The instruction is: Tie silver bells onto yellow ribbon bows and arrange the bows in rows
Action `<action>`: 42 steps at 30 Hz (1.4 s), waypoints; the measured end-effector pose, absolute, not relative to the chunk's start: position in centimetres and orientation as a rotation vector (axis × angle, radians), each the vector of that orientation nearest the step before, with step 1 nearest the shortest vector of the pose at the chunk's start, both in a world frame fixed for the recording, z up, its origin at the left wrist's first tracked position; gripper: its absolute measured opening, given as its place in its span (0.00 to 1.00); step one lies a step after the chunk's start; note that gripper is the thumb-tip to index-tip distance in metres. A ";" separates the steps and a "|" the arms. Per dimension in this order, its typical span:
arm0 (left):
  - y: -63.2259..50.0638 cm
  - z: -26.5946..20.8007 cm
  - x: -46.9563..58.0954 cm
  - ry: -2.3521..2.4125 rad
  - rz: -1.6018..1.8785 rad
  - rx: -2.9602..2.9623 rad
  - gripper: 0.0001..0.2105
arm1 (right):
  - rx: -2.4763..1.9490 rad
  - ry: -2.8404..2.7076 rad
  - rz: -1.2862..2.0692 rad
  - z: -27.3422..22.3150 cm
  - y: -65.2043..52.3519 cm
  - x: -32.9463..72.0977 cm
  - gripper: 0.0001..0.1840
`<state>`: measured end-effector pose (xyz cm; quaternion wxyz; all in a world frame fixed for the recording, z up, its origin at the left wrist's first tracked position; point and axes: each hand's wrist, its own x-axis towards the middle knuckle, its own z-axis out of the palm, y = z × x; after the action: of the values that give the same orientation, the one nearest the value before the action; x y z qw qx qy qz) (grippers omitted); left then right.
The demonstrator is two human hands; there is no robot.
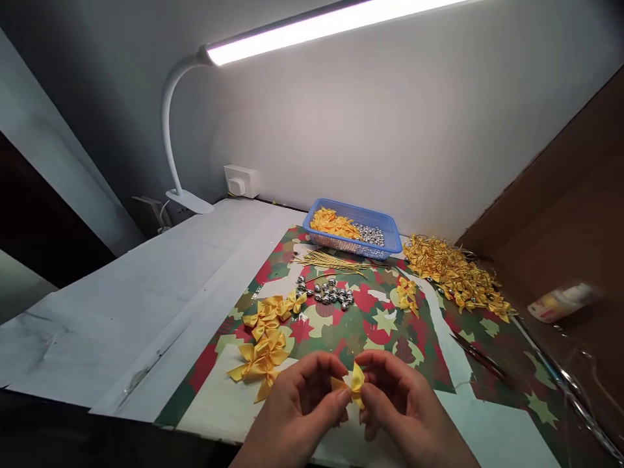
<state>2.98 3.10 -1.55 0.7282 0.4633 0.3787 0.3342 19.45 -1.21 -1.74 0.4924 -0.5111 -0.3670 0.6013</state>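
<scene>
Between both hands, near the table's front edge, is a yellow ribbon bow (357,378). My left hand (312,396) pinches its left side with thumb and fingers. On the other side, my right hand (397,396) grips it the same way; the fingertips hide part of the bow. Left of my hands lies a group of yellow ribbon bows (266,338). Several silver bells (329,294) sit on the patterned sheet beyond my hands, with a bundle of gold ties (331,261) behind them. A few more bows (407,294) rest to the right.
A blue basket (392,237) at the back holds orange-yellow ribbon pieces and silver bells. A heap of gold bows with ties (453,273) lies right of it. Dark tweezers (480,356) and a small bottle (560,302) are at right. A white lamp (168,117) arches overhead.
</scene>
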 end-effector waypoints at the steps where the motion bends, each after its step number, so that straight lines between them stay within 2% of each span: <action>1: 3.0 -1.8 3.1 0.812 0.742 1.052 0.11 | -1.253 -0.885 1.423 -2.0 -1.3 19.5 0.29; 4: 2.8 -2.3 3.2 0.833 0.770 1.162 0.08 | -1.288 -0.910 1.297 -2.8 -1.5 19.7 0.27; 8: 2.6 -2.1 3.1 0.902 0.768 1.199 0.11 | -1.264 -1.183 0.991 -3.7 -2.0 20.2 0.02; 10: 2.7 -1.7 3.0 0.868 0.694 1.084 0.17 | -1.182 -1.314 0.798 -4.2 -2.3 20.5 0.10; 13: 2.7 -1.2 3.2 0.826 0.592 0.903 0.23 | -1.131 -1.440 0.618 -5.0 -2.8 20.3 0.13; 17: 2.9 -1.1 3.2 0.780 0.632 0.919 0.14 | -1.080 -1.464 0.635 -5.9 -3.5 19.5 0.12; 20: 3.2 -1.3 2.9 0.731 0.673 0.925 0.13 | -1.077 -1.382 0.719 -5.9 -3.9 19.4 0.15; 23: 3.4 -1.9 2.6 0.704 0.684 0.969 0.09 | -1.185 -1.293 0.676 -5.3 -3.9 20.0 0.10; 26: 3.3 -2.4 2.4 0.719 0.699 1.074 0.06 | -1.230 -1.270 0.768 -4.7 -3.5 20.7 0.08; 30: 3.1 -2.6 2.5 0.698 0.661 1.087 0.06 | -1.211 -1.429 0.888 -4.4 -3.0 20.9 0.04; 37: 3.1 -1.6 2.1 0.713 0.622 1.222 0.03 | -1.254 -1.564 0.887 -3.9 -2.7 20.9 0.05; 42: 3.3 -0.5 1.8 0.865 0.518 1.632 0.10 | -1.298 -1.560 0.813 -3.4 -2.9 20.8 0.09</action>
<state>1.84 3.28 -0.46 0.5743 0.6964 0.3692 0.2209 20.82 -2.94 -3.44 0.4596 -0.5273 -0.6338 0.3303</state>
